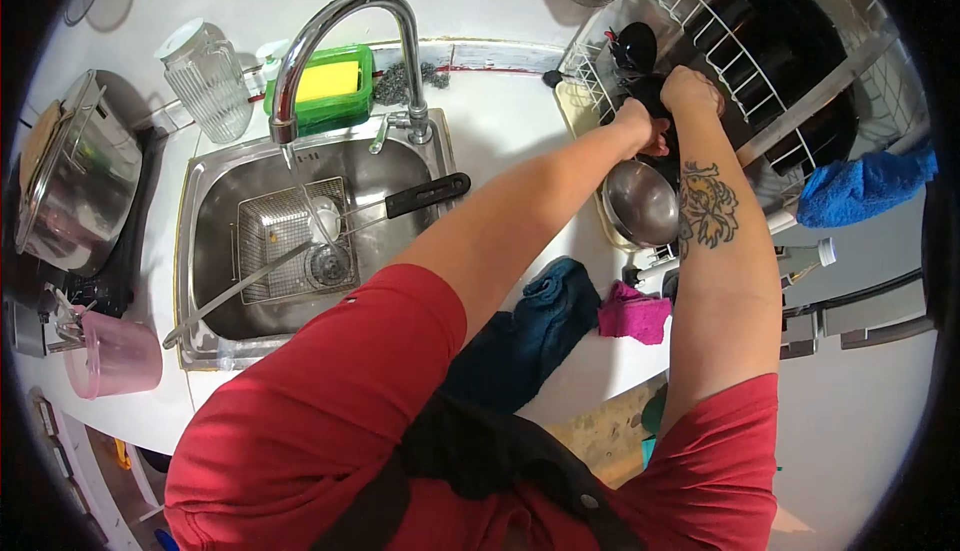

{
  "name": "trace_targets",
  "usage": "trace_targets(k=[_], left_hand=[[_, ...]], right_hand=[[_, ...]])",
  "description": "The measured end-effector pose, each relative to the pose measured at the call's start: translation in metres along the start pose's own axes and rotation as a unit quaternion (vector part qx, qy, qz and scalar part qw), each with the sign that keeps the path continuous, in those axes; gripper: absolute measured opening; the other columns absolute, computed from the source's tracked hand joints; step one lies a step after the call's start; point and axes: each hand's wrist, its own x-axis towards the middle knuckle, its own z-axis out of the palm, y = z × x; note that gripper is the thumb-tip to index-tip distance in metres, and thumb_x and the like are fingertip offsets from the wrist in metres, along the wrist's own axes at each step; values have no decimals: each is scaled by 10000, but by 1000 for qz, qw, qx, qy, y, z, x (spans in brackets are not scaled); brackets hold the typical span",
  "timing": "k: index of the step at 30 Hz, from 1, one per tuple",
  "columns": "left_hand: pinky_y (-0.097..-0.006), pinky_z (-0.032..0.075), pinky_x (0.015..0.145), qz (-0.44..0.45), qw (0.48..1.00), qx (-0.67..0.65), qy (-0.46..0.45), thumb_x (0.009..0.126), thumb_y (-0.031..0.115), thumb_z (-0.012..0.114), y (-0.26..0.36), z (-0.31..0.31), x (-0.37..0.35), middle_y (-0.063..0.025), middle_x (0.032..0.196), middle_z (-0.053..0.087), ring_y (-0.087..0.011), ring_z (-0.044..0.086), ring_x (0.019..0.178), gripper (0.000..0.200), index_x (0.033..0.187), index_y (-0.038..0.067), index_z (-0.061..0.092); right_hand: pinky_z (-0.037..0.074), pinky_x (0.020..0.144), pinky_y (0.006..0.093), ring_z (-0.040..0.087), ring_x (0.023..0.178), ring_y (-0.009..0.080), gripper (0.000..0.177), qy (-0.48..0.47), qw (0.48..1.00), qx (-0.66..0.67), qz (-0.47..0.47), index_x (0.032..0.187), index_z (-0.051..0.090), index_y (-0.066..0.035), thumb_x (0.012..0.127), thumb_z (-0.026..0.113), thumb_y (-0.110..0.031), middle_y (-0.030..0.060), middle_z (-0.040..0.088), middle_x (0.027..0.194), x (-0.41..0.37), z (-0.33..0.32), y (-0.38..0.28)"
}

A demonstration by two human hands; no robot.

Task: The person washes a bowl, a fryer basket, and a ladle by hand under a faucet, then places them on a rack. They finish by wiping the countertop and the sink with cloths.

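Both of my arms reach to the dish rack [740, 56] at the upper right. My left hand [643, 127] has its fingers curled at a dark item in the rack, just above a metal bowl [640, 203]. Beside it, my right hand [692, 93] is bent over the same dark area, its fingertips hidden. What either hand holds cannot be made out. A black ladle [635, 47] lies just above the hands. Large black pans [790, 61] stand in the rack to their right.
A steel sink [215, 241] with a tall faucet [405, 41], a wire basket and utensils is at the left. A green sponge tray [320, 116], glass jar [205, 86], pot [85, 181] and pink container [120, 356] surround it. Cloths [545, 326] lie near the front edge.
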Motion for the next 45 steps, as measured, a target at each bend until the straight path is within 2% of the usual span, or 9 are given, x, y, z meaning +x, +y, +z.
trace_targets(k=[9,12,17,21,23,32,38,41,45], left_hand=[[-257,441,581,146,866,474,-63,805,199,516,81,-64,-173,-76,770,573,-147,556,638,206,881,8,522],[-270,435,544,105,661,706,-230,817,284,471,100,-156,-236,-70,670,569,-133,525,576,289,776,7,546],[-367,442,578,-172,463,868,42,791,298,502,130,-248,-364,-142,695,589,-263,563,613,312,799,-1,591],[-385,454,691,-361,534,754,125,756,293,574,119,-359,-404,-141,898,600,-261,584,789,297,934,55,596],[-437,435,754,-357,388,835,159,714,284,628,107,-385,-420,-112,1061,552,-243,525,964,376,1029,87,571],[-393,464,689,-240,280,912,178,759,182,504,122,-311,-434,-36,968,608,-227,571,903,204,904,134,639],[-334,480,551,-23,185,979,82,690,191,557,169,-213,-410,-56,749,637,-202,620,705,124,718,115,651],[-325,467,525,-52,111,991,47,698,179,548,166,-183,-386,-24,748,638,-185,616,683,140,766,131,661],[-300,462,560,-68,-107,990,-57,710,183,538,157,-147,-379,-14,759,635,-191,610,712,142,757,132,661]], right_hand=[[404,853,396,499,1027,313,332,81,991,20,-103,1049,536,-38,786,371,-156,177,521,1091,-23,2,2],[425,816,409,512,1014,308,304,95,983,18,-159,1010,565,-25,794,387,-144,166,533,1082,-56,-28,-18],[441,760,400,562,868,338,273,66,899,169,-398,865,597,11,722,545,-216,225,581,878,-149,-38,-84],[462,491,308,567,483,169,188,-260,752,415,-442,690,580,11,703,574,-177,112,576,570,-234,26,-162],[468,459,272,565,518,159,108,-400,661,469,-428,727,565,-11,732,553,-118,76,569,603,-257,61,-196],[515,642,337,598,655,256,176,-564,456,645,-240,891,499,76,781,504,-61,166,574,747,-288,62,-257],[455,707,329,563,774,243,353,-337,632,379,-586,1088,452,-4,749,517,-75,113,564,967,-303,58,-265],[457,634,302,556,761,202,450,-298,411,600,-619,1146,421,-37,743,590,-142,91,570,966,-326,95,-269],[421,547,263,518,737,114,257,-418,488,622,-447,949,554,-44,755,598,-207,23,570,836,-343,129,-266]])
